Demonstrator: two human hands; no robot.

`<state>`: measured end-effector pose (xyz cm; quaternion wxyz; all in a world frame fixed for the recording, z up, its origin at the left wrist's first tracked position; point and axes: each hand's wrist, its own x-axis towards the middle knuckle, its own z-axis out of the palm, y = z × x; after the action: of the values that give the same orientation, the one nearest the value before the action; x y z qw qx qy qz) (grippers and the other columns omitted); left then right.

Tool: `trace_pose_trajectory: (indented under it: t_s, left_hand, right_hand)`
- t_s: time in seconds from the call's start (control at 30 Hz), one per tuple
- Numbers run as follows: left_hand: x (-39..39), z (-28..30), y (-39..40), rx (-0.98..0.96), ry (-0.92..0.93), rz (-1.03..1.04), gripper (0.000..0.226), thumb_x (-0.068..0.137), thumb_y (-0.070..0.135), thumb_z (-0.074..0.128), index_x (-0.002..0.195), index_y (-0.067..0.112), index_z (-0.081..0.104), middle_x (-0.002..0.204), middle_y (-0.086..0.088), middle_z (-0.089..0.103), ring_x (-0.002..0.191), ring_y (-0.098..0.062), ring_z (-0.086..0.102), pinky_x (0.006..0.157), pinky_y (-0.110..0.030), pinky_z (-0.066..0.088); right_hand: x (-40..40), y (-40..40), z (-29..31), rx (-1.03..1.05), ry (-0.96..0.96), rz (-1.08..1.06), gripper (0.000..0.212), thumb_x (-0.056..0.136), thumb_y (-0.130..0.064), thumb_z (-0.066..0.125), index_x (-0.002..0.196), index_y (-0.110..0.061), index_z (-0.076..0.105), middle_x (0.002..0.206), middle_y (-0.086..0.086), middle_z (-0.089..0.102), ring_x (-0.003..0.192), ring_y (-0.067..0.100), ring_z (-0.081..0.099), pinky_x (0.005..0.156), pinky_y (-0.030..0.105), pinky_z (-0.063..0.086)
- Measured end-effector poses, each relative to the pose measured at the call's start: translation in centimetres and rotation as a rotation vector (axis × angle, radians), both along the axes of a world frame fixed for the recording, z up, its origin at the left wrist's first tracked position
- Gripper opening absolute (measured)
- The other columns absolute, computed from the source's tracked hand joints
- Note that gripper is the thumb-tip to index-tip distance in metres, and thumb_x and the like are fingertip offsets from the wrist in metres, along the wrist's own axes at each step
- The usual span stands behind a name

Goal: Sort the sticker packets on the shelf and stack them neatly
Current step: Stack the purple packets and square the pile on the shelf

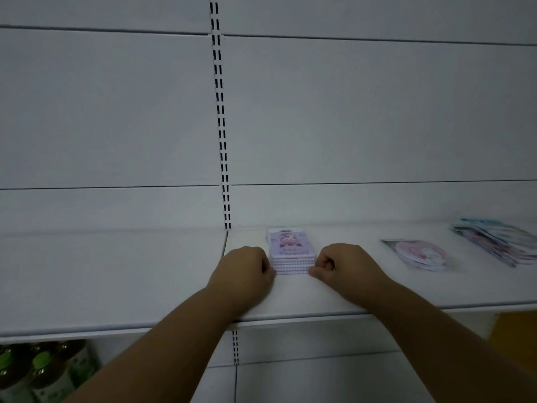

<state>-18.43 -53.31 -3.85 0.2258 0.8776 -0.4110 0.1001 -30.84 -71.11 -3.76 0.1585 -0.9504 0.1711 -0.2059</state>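
Observation:
A neat stack of purple sticker packets (291, 248) lies on the white shelf (116, 280), near the upright rail. My left hand (244, 269) presses its curled fingers against the stack's left front corner. My right hand (340, 264) does the same at the right front corner. A round pink sticker packet (421, 253) lies flat further right. A loose pile of blue and pink packets (494, 241) sits at the far right, fanned out and askew.
A slotted black-and-white upright rail (220, 126) splits the white back wall. Green-capped bottles (43, 370) stand on the lower shelf at the bottom left. A yellow object (514, 330) shows under the shelf edge at the right.

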Motion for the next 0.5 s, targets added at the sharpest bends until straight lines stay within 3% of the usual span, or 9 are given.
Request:
trace_pose_trajectory:
  t_s: [0.1, 0.4, 0.5]
  left_hand:
    - [0.22, -0.30, 0.16, -0.018, -0.020, -0.026, 0.021, 0.088, 0.035, 0.057, 0.079, 0.018, 0.066, 0.077, 0.001, 0.066, 0.069, -0.015, 0.057, 0.058, -0.026, 0.040]
    - [0.42, -0.56, 0.52, -0.026, 0.004, -0.082, 0.019, 0.086, 0.035, 0.057, 0.078, 0.020, 0.065, 0.074, 0.004, 0.064, 0.068, -0.011, 0.057, 0.062, -0.027, 0.048]
    - [0.43, -0.65, 0.51, -0.029, 0.002, -0.069, 0.019, 0.087, 0.035, 0.056, 0.079, 0.020, 0.064, 0.073, 0.005, 0.062, 0.066, -0.009, 0.056, 0.057, -0.025, 0.044]
  right_hand:
    - [-0.13, 0.12, -0.06, 0.007, 0.001, 0.002, 0.020, 0.081, -0.040, 0.068, 0.072, -0.023, 0.063, 0.070, -0.006, 0.059, 0.065, 0.007, 0.051, 0.061, 0.026, 0.040]
    - [-0.49, 0.08, -0.17, 0.015, -0.005, 0.035, 0.022, 0.083, -0.037, 0.069, 0.075, -0.016, 0.066, 0.073, -0.002, 0.062, 0.066, 0.009, 0.051, 0.058, 0.018, 0.036]
    - [-0.64, -0.04, -0.19, 0.019, 0.005, 0.058, 0.022, 0.083, -0.037, 0.068, 0.076, -0.016, 0.066, 0.072, -0.002, 0.062, 0.064, 0.006, 0.049, 0.057, 0.018, 0.036]
